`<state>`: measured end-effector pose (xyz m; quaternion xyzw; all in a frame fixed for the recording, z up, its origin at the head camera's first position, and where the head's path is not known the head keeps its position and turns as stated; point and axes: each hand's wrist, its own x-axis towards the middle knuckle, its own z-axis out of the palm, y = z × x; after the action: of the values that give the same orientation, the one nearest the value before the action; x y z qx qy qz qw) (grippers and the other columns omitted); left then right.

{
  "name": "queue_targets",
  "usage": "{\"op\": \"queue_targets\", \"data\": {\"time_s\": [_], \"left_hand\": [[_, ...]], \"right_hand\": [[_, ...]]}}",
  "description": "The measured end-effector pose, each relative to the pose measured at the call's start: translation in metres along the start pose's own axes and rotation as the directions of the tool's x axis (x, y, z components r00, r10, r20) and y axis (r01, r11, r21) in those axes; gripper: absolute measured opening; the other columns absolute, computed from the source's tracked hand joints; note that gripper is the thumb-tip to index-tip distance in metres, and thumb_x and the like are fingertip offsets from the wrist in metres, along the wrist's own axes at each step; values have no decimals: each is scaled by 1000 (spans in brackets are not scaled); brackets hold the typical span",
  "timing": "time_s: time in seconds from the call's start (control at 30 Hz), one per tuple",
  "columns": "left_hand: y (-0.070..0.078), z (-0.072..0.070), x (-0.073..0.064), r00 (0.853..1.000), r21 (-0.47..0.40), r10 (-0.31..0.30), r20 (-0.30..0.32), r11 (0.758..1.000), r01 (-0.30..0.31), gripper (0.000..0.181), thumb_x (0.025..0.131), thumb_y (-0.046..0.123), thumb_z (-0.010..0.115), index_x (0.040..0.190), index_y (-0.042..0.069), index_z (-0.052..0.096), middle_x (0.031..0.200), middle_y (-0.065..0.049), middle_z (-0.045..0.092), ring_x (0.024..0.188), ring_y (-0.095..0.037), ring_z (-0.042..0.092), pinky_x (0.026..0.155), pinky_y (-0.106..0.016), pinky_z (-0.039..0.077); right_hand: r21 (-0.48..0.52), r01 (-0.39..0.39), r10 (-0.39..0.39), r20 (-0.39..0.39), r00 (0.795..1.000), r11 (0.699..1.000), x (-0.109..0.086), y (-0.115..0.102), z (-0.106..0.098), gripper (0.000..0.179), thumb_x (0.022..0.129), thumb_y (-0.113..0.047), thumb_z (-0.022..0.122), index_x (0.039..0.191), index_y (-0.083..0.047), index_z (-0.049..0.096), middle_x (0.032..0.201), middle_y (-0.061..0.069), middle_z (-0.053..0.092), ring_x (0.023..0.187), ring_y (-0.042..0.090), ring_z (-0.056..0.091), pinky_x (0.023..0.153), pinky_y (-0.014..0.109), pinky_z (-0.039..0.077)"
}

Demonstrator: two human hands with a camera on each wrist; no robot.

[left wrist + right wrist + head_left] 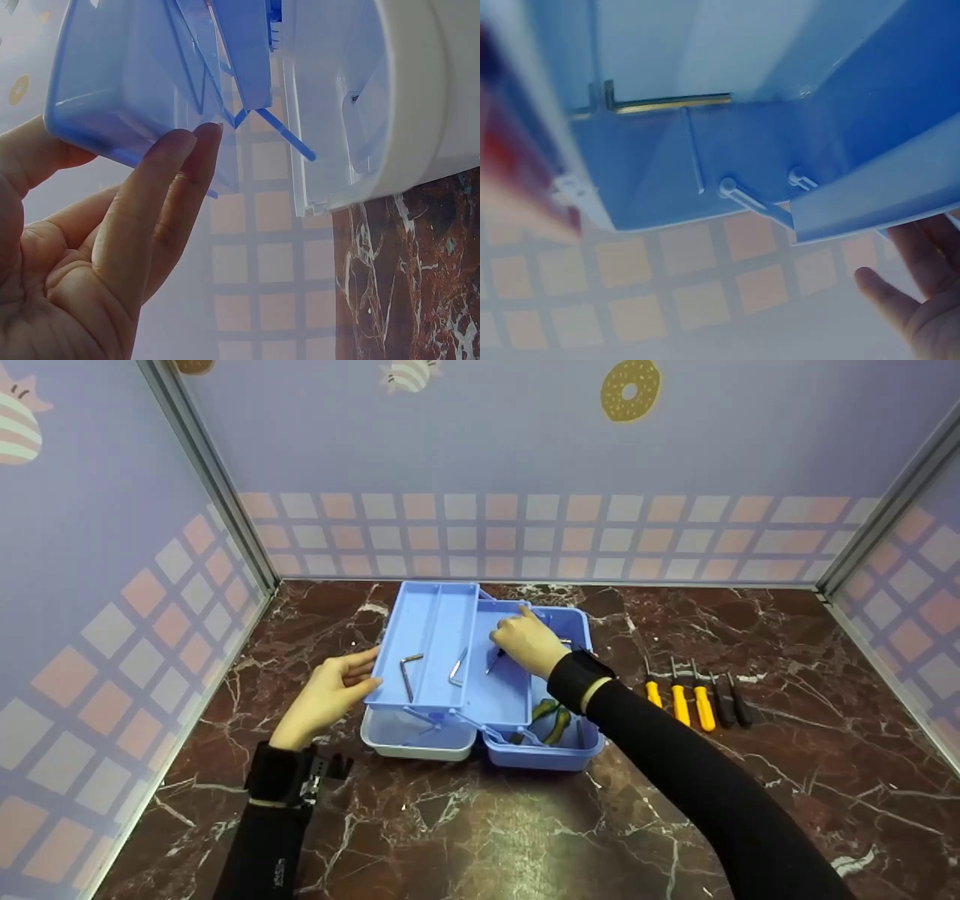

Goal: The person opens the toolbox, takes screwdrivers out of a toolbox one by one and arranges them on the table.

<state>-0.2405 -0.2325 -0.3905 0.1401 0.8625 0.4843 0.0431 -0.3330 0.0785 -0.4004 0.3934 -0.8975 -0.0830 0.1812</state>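
Observation:
A blue toolbox point(544, 761) stands with its trays fanned out. My left hand point(330, 694) touches the outer left side of the upper tray point(421, 622), fingers nearly straight. That tray holds two L-shaped hex keys, a left one point(407, 679) and a right one point(456, 669). Over the middle tray point(499, 701), my right hand point(529, 643) pinches a small dark tool with a thin metal shaft point(490, 666); its kind is mostly hidden. In the right wrist view, the right hand point(930, 300) is partly behind a tray and the tool is hidden.
Green-handled pliers point(559, 726) lie in the box's bottom. A gold-coloured hex key point(671, 103) lies inside too. Right of the box are screwdrivers with yellow handles point(703, 709) and black handles point(739, 710). The whitish lid point(420, 746) lies folded out left. Patterned walls surround the marble-look table point(360, 825).

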Motion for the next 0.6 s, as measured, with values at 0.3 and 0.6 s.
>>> {"op": "queue_targets", "data": {"time_s": [0.3,0.6], "left_hand": [[1,-1,-1,1000,6,-1,3,1000,1,55,98,8,59,147,-2,39,142,-28,50,125,-42,57,101,-39,52],[0,0,-1,1000,18,-7,-1,1000,7,54,98,10,59,148,0,41,141,-28,51,126,-43,56,102,-45,52]], "right_hand": [[-116,165,-171,-47,984,979,0,1,-9,19,83,8,66,86,-9,73,84,7,72,85,25,69,103,45,51],[-140,201,-225,-186,956,969,-8,11,-18,15,84,6,66,85,-7,73,85,8,67,83,25,62,84,35,56]]}}
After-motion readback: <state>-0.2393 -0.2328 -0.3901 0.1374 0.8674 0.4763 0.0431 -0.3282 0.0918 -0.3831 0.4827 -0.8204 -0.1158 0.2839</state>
